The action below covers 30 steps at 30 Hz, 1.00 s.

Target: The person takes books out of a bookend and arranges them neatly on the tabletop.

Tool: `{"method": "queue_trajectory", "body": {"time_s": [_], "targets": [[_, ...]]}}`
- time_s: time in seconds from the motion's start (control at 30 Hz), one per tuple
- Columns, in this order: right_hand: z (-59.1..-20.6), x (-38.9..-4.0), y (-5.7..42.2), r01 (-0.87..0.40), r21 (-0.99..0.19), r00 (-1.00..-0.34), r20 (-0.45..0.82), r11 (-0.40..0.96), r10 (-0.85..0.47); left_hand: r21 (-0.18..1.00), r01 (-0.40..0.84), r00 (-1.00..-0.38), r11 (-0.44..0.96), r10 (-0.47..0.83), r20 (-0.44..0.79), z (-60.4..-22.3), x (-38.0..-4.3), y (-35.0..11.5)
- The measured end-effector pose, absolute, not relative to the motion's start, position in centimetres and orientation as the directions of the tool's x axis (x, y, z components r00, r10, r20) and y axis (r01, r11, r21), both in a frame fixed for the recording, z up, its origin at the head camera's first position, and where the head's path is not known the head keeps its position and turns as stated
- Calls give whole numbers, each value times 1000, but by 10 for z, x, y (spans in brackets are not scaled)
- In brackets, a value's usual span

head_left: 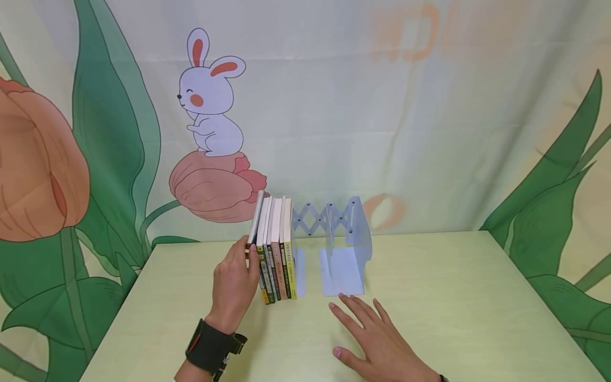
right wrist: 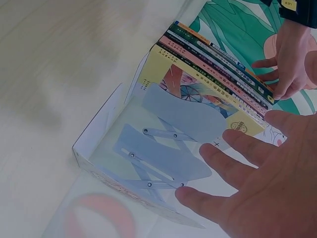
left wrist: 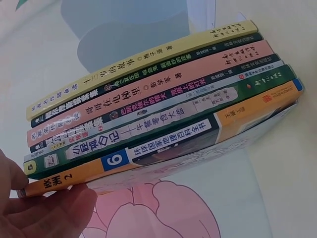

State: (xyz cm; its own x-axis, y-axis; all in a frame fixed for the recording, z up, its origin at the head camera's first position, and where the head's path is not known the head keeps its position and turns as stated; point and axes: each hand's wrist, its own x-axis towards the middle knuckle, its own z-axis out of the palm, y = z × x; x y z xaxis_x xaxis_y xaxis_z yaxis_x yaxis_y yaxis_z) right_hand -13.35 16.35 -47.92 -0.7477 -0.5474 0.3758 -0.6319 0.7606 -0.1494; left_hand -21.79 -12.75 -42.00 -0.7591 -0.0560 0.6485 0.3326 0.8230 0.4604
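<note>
Several thin books (head_left: 277,249) stand upright in a row, spines facing me, in the left part of a pale blue expandable bookend (head_left: 343,270). At the row's left end, a book with an orange spine (left wrist: 77,179) leans slightly. My left hand (head_left: 236,284) holds this book near the top of its spine, with the fingers along its outer cover. The rest of the row lies to the right, ending in a yellow-spined book (left wrist: 143,67). My right hand (head_left: 377,339) is spread with straight fingers in front of the bookend, holding nothing.
The bookend's crossed scissor links (head_left: 310,218) run behind its upright plates. Everything stands on a pale table (head_left: 453,297). A curtain (head_left: 324,106) printed with a rabbit and tulips hangs directly behind the table.
</note>
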Motion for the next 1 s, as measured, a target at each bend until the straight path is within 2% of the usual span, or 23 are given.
{"method": "queue_trajectory", "body": {"time_s": [0.3,0.57,0.8,1.0], "targets": [[-479,-133,164,-614,-191,-775,328,766,-540,483,313,-760,818,-89,644,-419,-219,-126],[-479,-134,163,-618,-197,-773,328,761,-543,489,268,-792,830,-99,602,-419,-221,-128],[-478,-134,163,-598,-250,-798,271,761,-538,469,243,-824,849,-74,562,-423,-223,-129],[-477,-133,163,-611,-231,-785,301,757,-541,467,250,-826,848,-64,560,-423,-224,-127]]}}
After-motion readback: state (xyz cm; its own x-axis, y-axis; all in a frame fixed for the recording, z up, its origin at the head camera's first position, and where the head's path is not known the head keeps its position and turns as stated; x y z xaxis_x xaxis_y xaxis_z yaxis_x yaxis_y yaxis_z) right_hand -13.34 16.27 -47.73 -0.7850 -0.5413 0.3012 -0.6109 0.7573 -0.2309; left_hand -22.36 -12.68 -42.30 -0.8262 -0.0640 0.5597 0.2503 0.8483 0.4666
